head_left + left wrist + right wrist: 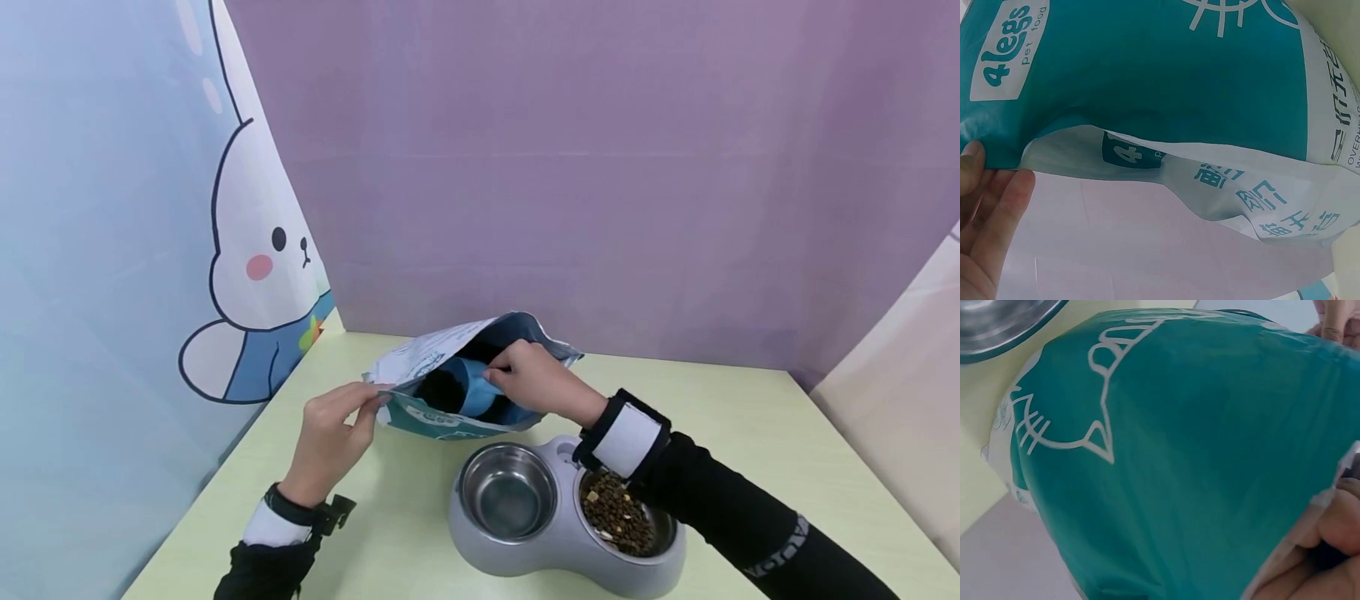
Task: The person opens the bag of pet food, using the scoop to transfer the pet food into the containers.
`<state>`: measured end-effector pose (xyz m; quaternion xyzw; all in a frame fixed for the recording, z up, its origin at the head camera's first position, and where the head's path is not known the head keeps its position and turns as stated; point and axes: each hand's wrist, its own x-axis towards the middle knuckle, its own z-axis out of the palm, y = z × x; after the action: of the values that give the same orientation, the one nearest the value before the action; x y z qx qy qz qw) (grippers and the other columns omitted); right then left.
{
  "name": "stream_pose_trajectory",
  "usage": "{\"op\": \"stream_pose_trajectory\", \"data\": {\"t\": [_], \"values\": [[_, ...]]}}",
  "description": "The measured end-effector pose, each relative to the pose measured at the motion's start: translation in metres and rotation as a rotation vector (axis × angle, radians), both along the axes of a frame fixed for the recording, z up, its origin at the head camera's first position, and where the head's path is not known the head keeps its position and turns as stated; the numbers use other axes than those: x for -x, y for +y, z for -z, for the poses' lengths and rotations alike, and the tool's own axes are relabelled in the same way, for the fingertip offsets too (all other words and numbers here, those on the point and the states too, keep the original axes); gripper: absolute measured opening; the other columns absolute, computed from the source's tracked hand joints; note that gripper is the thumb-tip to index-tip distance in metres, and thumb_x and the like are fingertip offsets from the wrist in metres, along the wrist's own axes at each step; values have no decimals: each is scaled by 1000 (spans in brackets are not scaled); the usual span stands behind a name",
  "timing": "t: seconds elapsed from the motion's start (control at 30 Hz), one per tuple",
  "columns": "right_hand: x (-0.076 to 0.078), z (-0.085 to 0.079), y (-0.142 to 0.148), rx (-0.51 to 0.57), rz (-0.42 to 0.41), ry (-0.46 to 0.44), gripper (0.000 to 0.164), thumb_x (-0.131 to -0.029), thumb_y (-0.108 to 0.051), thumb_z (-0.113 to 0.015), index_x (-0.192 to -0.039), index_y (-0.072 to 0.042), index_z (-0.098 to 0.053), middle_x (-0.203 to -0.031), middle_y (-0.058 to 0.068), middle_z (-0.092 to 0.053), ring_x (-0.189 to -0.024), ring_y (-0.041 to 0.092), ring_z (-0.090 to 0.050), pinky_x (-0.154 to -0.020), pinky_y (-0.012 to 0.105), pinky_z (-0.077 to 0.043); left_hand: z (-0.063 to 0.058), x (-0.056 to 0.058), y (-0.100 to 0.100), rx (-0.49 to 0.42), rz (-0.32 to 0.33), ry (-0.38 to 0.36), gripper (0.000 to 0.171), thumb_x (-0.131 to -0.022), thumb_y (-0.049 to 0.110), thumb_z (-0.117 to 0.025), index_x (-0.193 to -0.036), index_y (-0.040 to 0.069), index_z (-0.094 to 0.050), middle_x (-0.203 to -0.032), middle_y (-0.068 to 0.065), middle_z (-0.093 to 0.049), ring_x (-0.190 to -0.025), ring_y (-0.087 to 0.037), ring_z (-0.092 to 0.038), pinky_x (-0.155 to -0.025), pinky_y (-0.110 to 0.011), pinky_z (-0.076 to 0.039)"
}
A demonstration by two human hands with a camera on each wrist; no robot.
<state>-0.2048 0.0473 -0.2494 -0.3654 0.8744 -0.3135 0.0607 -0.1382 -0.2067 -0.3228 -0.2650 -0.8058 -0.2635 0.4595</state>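
Observation:
A teal and white pet food bag (pixel 427 421) lies with its mouth gaping toward me in the head view. At the left corner of that mouth, my left hand (pixel 330 442) pinches the edge between thumb and fingers. My right hand (pixel 540 383) reaches into the opening and grips the handle of a blue scoop (pixel 474 390). Dark kibble (pixel 441 392) shows in the scoop. The left wrist view has the bag's printed front (pixel 1166 87) and my left fingers (pixel 1013 206) on its rim. In the right wrist view the bag wall hides the scoop.
Just in front of the bag stands a grey double pet feeder (pixel 517 560). Its left steel bowl (pixel 510 493) shows a shiny bottom; brown kibble (pixel 618 517) lies in the right one, partly under my right forearm. A purple backdrop (pixel 562 183) rises behind the table (pixel 390 533).

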Motion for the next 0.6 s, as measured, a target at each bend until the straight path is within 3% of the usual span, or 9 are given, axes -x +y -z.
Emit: {"op": "stream_pose_trajectory", "data": {"t": [0.07,0.13,0.23,0.43,0.6], "values": [[1,1,0,27,8,-32,20,-93,-16,-49,-89,-12,-68,-65,2,-58,-42,13,-38,-46,25,-35,0,0,0,0,-1,-1,34,-62,-15,-71,-89,4,-66,-83,-6,-67,-78,-14,-63,-68,-26,-53],[2,3,-2,56,18,-72,21,-94,-17,-48,-87,-12,-68,-55,2,-51,-42,14,-37,-43,25,-32,0,0,0,-1,0,-1,34,-62,-15,-71,-89,4,-66,-83,-6,-67,-78,-14,-63,-68,-26,-53],[2,6,-7,86,41,-131,26,-94,-18,-47,-78,-11,-66,-47,2,-40,-42,14,-37,-42,25,-29,0,0,0,0,3,0,34,-62,-15,-71,-89,4,-66,-83,-6,-67,-79,-14,-63,-68,-26,-53],[2,13,-16,131,62,-230,38,-95,-19,-46,-58,-10,-51,-46,1,-34,-40,15,-30,-40,26,-25,-1,-1,0,-2,-9,0,33,-62,-15,-71,-89,3,-66,-83,-7,-67,-78,-15,-63,-68,-27,-54],[3,15,-16,187,70,-320,37,-95,-19,-46,-60,-8,-48,-46,2,-30,-38,16,-22,-36,26,-21,-1,-1,0,-1,-13,-2,33,-62,-16,-71,-89,3,-66,-83,-7,-67,-78,-15,-63,-68,-27,-54]]}}
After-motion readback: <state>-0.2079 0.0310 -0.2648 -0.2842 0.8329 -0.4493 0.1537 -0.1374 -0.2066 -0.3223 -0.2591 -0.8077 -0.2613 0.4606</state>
